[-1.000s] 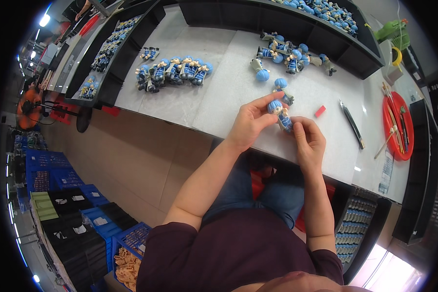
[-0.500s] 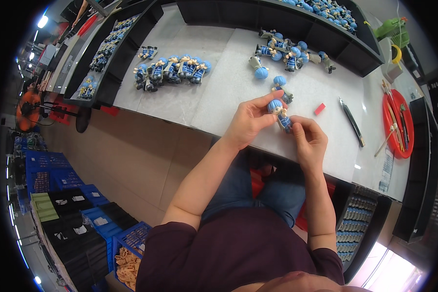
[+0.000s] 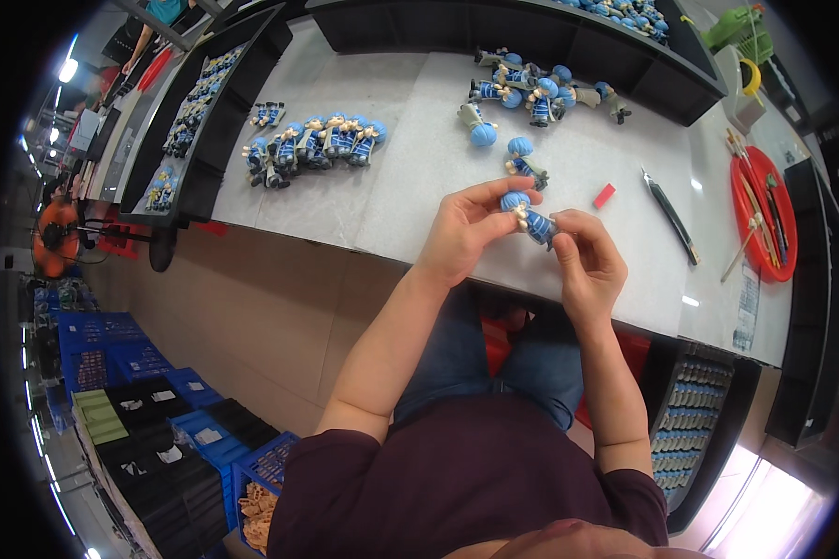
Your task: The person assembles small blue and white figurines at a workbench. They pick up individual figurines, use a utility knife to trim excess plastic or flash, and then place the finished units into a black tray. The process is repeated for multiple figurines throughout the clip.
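Between my two hands, above the near part of the white table, is a small figurine [image 3: 536, 225] with blue hair and blue clothes. My left hand [image 3: 464, 228] pinches it by the head, thumb and fingers closed. The fingertips of my right hand [image 3: 587, 261] grip its lower end, by the feet. Just beyond my left fingers lies another blue-haired figurine [image 3: 522, 160]. A red block [image 3: 604, 196], perhaps an eraser, rests on the table right of my hands. Further right lies a black pen-like tool [image 3: 671, 216].
Several figurines stand in a group [image 3: 322, 144] at left; a loose pile [image 3: 541, 88] lies at the back. Black trays [image 3: 531, 47] edge the table. A red dish [image 3: 748, 177] of brushes sits at right. Blue crates [image 3: 103, 326] stand on the floor at left.
The figurine in my hands has turned from nearly upright to a more slanting position. Both hands stay on it. The whole view has shifted slightly.
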The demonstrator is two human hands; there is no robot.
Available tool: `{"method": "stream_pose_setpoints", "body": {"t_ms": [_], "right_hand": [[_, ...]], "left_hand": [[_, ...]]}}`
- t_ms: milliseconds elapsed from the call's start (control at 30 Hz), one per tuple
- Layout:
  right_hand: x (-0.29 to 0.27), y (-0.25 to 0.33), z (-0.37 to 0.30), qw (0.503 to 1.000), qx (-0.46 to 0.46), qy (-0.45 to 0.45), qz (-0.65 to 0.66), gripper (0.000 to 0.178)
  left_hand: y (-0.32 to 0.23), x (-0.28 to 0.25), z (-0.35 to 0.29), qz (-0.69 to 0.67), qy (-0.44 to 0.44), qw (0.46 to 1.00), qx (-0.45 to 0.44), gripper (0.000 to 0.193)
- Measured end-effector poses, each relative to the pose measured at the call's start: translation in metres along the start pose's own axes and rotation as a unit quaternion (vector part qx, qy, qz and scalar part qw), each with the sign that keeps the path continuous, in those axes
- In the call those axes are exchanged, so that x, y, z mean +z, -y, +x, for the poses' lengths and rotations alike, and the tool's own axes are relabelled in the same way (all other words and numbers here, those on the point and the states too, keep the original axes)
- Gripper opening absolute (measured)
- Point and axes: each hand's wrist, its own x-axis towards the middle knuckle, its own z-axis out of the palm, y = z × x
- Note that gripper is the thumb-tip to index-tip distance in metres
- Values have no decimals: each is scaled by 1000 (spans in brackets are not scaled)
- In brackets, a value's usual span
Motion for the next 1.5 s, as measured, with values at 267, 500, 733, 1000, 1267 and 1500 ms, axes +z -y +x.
{"method": "stream_pose_setpoints", "body": {"t_ms": [267, 500, 733, 1000, 1267, 1500], "right_hand": [[-3, 1, -1, 999, -48, 11, -2, 18], [-3, 3, 0, 997, -71, 10, -9, 16], [-4, 1, 0, 998, -64, 11, -8, 16], [-3, 3, 0, 999, 12, 1, 49, 16], [-2, 11, 4, 989, 138, 19, 47, 18], [-2, 10, 4, 987, 153, 41, 36, 21]], "left_hand": [[-3, 2, 0, -21, 21, 999, -24, 34], [-2, -2, -2, -7, 33, 999, -33, 37], [0, -2, -2, 7, 24, 999, -26, 39], [-3, 6, 1, -9, 0, 1000, -17, 38], [0, 3, 3, -30, -43, 999, 1, 30], [1, 2, 3, -46, -53, 998, 2, 32]]}}
